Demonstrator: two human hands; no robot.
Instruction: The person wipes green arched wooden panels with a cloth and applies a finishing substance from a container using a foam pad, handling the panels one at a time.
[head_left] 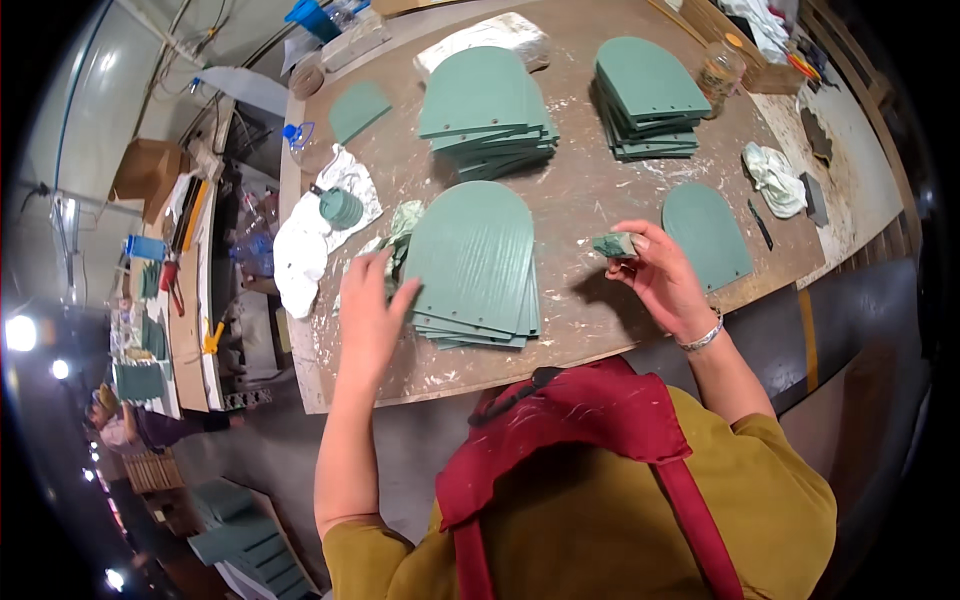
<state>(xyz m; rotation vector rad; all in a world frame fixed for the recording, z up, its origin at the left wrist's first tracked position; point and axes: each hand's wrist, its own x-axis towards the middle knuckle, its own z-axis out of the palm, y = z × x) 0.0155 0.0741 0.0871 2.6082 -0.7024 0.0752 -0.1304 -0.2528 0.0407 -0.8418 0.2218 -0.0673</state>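
Observation:
A stack of green arched boards [472, 250] with small holes along the straight edge lies in front of me. My left hand [370, 305] is at the stack's left side, fingers apart, its thumb close to the boards' edge. Just beyond its fingertips is a green-stained cloth [402, 225]; whether they touch it I cannot tell. To the right of the stack, my right hand [655, 268] pinches a small green-smeared block [614, 245] above the table. A single green arched board [705, 232] lies flat beside that hand.
Two more stacks of boards, a left one [475, 95] and a right one [650, 85], stand farther back. On the left, a round green tub [341, 208] rests on a white cloth [305, 250]. A jar [722, 65], a rag [773, 180] and a dark blade-like strip [760, 224] are at right.

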